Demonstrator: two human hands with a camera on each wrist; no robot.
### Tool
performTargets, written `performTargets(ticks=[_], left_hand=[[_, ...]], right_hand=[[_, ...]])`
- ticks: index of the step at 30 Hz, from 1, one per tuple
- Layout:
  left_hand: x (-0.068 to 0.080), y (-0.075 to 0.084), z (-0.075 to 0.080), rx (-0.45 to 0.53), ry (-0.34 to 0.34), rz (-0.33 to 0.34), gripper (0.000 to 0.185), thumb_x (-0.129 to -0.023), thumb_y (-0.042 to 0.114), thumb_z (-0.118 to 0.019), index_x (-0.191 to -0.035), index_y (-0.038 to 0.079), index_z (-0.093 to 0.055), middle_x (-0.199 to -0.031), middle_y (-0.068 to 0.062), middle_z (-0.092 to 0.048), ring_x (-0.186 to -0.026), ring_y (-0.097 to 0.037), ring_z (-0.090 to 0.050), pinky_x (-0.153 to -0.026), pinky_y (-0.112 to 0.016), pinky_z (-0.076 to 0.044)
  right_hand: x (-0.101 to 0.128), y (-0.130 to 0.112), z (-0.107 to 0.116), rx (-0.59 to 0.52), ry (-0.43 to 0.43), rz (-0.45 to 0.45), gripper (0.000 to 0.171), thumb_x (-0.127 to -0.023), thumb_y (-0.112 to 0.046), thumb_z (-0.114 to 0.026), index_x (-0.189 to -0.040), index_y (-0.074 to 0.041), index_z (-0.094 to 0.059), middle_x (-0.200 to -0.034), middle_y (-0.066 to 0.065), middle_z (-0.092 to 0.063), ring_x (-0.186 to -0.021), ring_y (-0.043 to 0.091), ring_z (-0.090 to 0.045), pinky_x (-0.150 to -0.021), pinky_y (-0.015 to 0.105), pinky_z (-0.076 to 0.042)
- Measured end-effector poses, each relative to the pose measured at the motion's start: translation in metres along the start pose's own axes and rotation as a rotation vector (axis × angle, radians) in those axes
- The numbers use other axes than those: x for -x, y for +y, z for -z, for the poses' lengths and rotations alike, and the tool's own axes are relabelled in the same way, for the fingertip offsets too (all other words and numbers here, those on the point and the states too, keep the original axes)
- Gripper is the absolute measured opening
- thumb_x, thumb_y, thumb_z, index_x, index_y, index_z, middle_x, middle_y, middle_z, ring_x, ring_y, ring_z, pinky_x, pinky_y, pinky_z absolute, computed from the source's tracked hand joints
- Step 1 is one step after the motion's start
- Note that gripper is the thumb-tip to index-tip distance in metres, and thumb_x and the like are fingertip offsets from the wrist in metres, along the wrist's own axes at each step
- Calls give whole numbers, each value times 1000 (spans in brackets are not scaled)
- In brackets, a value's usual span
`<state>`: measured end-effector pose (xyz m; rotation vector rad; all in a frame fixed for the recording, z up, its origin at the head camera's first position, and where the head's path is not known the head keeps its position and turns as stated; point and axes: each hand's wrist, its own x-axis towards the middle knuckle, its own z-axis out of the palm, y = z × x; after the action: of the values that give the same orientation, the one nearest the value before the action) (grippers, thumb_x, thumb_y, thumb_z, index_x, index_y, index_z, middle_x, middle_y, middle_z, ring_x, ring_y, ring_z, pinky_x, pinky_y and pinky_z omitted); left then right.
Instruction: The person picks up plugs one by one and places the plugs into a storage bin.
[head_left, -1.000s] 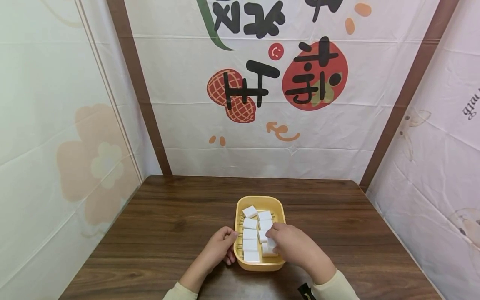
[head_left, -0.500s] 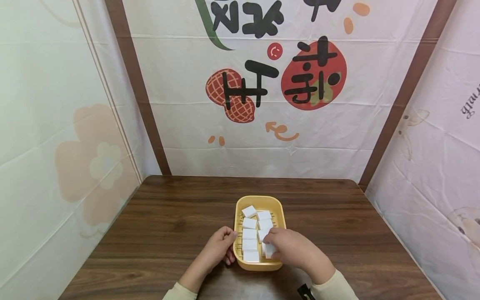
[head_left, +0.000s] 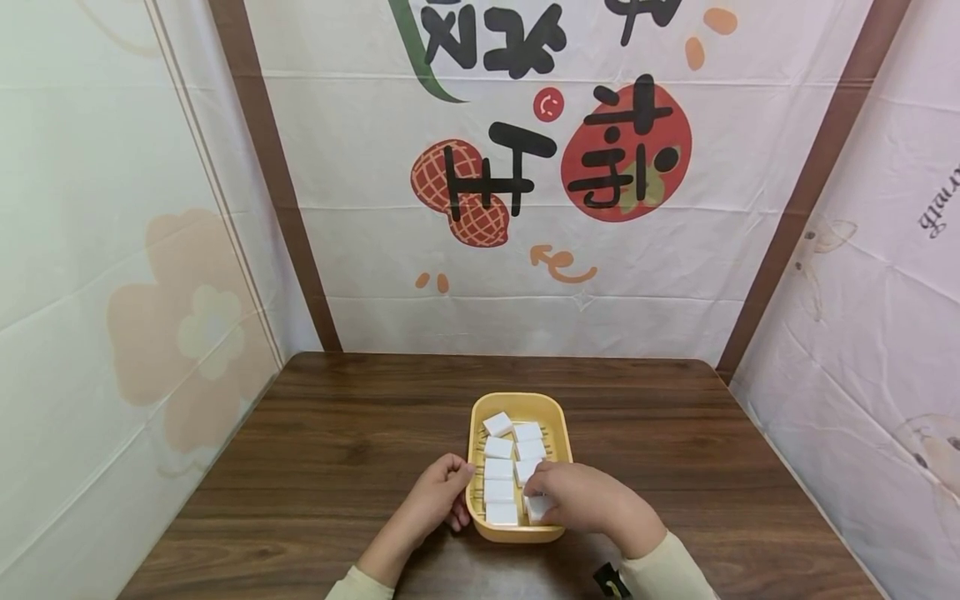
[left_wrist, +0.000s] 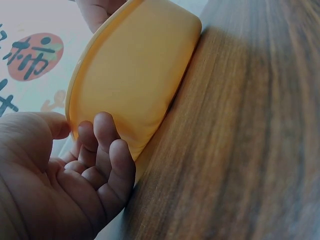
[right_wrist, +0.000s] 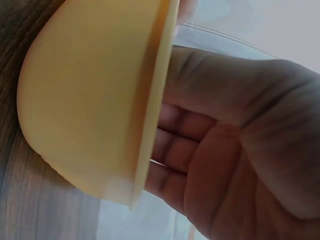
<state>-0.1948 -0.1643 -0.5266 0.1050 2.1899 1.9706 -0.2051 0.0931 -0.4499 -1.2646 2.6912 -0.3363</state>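
A yellow plastic basket with slots in its floor stands on the table, holding two rows of white square blocks. My left hand grips its left rim, thumb at the edge and the other fingers curled beside the outer wall. Reaching over the right rim, my right hand has its fingers down inside, around the nearest white block of the right row. From the right wrist view, the basket wall hides those fingertips; only the palm and finger bases show.
The brown wood-grain table extends around the basket on all sides. Printed white cloth walls close it in at the back and both sides. A small black item shows by the right sleeve.
My right hand has shifted slightly toward the near end of the basket. The white block at its fingers, earlier tilted over the right row, now lies lower at the row's near end.
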Motion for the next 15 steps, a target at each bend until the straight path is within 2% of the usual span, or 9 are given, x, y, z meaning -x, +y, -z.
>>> performTargets(ticks=[6,15], left_hand=[[1,1,-1,-1,-3,-2,34,-109,29,-50,-112,-4,-50,-62,-4,-58,-50,-16,-58,-44,-27,-48],[1,1,0,-5,3,9,35,-109,31,-50,-113,-4,-50,-63,-4,-58,-50,-16,-58,-44,-27,-49]], right_hand=[[-4,6,-2,-76,-46,2,21,-84,-14,-84,-103,-15,-75,-92,-13,-59,-80,0,-49,-72,21,-48],[-7,9,-2,-125,-62,24,17,-83,-8,-82,-98,-14,-75,-85,-11,-58,-76,2,-46,-69,20,-44]])
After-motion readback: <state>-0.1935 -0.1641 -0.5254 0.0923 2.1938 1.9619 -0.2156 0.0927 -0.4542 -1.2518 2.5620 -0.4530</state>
